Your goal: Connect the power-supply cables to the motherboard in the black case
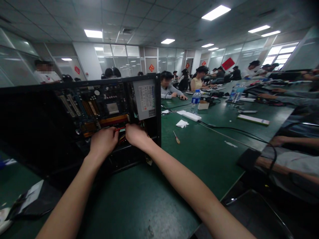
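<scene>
An open black computer case (45, 132) lies on the green table (199, 152), its motherboard (97, 108) and grey power supply (146, 99) exposed. Both my hands reach into the case's lower right part. My left hand (103, 141) is closed with its fingers curled round a red cable (120, 128). My right hand (134, 134) is closed too, pinching the same red cable among a bundle of wires. The fingertips of both hands are partly hidden by the hands themselves.
A screwdriver (176, 137) lies right of the case, with a crumpled tissue (181, 123), a white power strip (191, 116) and a water bottle (195, 101) beyond. A black cable (236, 130) crosses the table. Several people sit along the far and right sides.
</scene>
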Demonstrator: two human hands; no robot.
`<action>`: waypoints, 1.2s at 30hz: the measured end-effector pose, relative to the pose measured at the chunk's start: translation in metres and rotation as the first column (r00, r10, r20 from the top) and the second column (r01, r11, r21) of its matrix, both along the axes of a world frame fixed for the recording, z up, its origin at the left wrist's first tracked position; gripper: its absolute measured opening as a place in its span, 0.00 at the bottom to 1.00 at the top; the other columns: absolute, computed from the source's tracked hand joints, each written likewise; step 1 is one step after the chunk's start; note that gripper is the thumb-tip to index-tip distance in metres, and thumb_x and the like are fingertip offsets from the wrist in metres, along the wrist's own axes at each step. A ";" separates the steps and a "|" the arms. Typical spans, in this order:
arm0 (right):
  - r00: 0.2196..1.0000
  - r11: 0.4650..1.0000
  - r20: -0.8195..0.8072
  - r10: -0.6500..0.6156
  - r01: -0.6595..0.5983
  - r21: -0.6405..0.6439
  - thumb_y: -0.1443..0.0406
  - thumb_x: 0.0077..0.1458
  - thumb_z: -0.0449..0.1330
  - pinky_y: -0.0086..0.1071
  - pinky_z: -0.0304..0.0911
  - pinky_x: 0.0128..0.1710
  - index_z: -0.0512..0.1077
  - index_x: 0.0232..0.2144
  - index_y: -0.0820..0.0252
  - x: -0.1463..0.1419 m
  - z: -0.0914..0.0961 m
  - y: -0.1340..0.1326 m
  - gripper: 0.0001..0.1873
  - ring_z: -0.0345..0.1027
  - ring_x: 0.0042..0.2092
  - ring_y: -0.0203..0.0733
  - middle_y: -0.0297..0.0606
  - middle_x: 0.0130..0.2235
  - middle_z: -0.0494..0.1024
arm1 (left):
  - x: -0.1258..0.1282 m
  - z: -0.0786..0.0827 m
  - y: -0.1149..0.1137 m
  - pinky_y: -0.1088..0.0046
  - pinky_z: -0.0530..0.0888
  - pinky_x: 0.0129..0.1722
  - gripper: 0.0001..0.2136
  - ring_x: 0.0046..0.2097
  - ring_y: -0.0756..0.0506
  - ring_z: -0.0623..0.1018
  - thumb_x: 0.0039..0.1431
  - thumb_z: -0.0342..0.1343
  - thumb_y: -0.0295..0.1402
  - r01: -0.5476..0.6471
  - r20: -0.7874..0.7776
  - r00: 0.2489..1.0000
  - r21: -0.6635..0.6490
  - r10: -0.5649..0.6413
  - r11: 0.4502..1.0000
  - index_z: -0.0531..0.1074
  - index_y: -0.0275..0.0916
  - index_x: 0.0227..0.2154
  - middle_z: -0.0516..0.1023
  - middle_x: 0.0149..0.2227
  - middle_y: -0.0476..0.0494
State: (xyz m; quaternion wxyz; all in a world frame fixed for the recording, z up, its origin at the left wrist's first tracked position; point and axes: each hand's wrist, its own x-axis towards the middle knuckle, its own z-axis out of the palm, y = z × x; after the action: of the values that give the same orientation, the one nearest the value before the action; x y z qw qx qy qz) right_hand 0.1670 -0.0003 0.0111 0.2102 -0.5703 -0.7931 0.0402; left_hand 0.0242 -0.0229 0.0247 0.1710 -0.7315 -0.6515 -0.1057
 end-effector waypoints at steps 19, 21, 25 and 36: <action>1.000 0.998 0.001 -0.024 0.024 -0.063 0.66 0.67 0.49 0.38 0.71 0.42 0.76 0.48 0.65 0.005 -0.005 0.017 0.18 0.78 0.47 0.55 0.56 0.47 0.81 | -0.012 -0.013 0.013 0.68 0.71 0.41 0.24 0.43 0.37 0.82 0.71 0.41 0.43 0.234 0.238 0.951 -0.147 -0.195 0.961 0.83 0.38 0.39 0.84 0.40 0.32; 1.000 0.998 0.001 -0.028 0.028 -0.055 0.66 0.66 0.50 0.38 0.72 0.41 0.75 0.51 0.65 0.005 -0.004 0.015 0.18 0.78 0.47 0.55 0.56 0.47 0.81 | -0.012 -0.012 0.013 0.68 0.71 0.41 0.22 0.43 0.38 0.82 0.70 0.43 0.43 0.224 0.231 0.956 -0.169 -0.183 0.960 0.83 0.39 0.41 0.84 0.40 0.33; 0.998 0.999 0.058 -0.024 0.026 -0.029 0.69 0.65 0.51 0.37 0.71 0.41 0.76 0.48 0.65 0.003 -0.005 0.011 0.16 0.79 0.46 0.54 0.55 0.45 0.81 | -0.011 -0.009 0.008 0.68 0.72 0.41 0.17 0.43 0.39 0.82 0.67 0.48 0.39 0.194 0.171 0.972 -0.204 -0.161 0.960 0.82 0.42 0.44 0.85 0.41 0.36; 0.987 0.996 0.154 0.053 -0.041 -0.082 0.70 0.64 0.53 0.37 0.71 0.43 0.79 0.48 0.68 -0.013 -0.001 0.021 0.17 0.78 0.49 0.56 0.59 0.47 0.81 | 0.001 -0.010 -0.003 0.57 0.76 0.38 0.19 0.40 0.30 0.83 0.66 0.44 0.35 -0.015 -0.057 0.998 -0.082 0.010 0.997 0.82 0.34 0.39 0.82 0.37 0.27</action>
State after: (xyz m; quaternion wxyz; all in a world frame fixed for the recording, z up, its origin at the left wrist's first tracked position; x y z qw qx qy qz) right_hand 0.1537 0.0203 0.0096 0.1242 -0.5605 -0.8182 0.0317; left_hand 0.0249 -0.0260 0.0150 0.1596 -0.7364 -0.6549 -0.0569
